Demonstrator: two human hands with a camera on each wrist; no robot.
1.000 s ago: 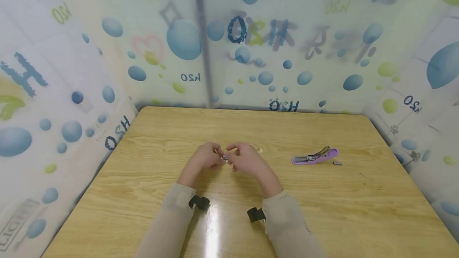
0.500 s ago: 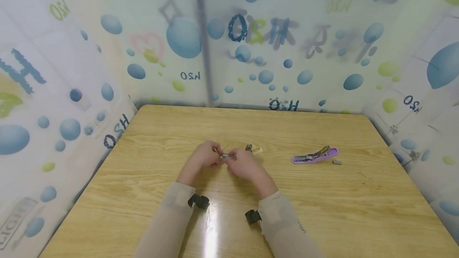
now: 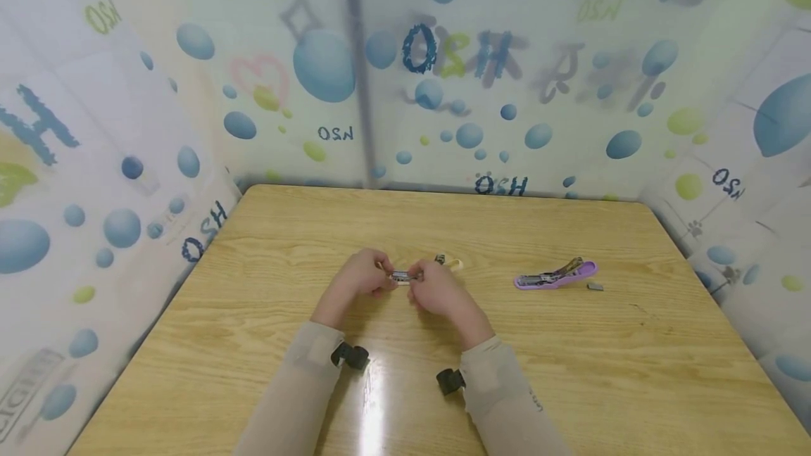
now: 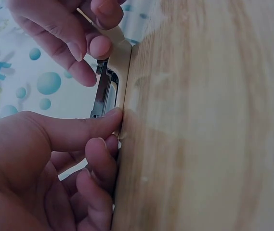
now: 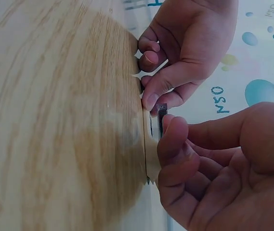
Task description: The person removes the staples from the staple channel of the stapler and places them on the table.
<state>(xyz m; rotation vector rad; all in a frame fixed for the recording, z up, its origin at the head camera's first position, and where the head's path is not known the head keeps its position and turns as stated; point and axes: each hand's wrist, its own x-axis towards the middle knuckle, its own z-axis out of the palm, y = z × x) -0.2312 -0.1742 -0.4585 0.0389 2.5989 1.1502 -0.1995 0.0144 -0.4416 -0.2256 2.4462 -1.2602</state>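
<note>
A cream stapler (image 4: 121,60) lies opened out on the table, its metal staple rail (image 3: 400,276) showing between the two hands. My left hand (image 3: 364,274) grips the stapler's left end; in the left wrist view the thumb presses onto it beside the rail, with the other fingers curled below. At the rail's other end is my right hand (image 3: 436,288). In the right wrist view its thumb and index fingertip (image 5: 174,129) come together right at the rail. This hand hides the stapler's middle; the lifted top part and ring-shaped cream end (image 3: 456,265) show behind it.
To the right, a purple stapler (image 3: 557,276) lies opened on the wooden table (image 3: 602,357). A small grey strip of staples (image 3: 595,287) sits beside its handle. Patterned walls (image 3: 532,90) stand close around the table's back and sides.
My right hand first drops lower at the stapler, uncovering its lifted part, then shifts slightly right, leaving more of the rail showing. My left hand stays on the left end.
</note>
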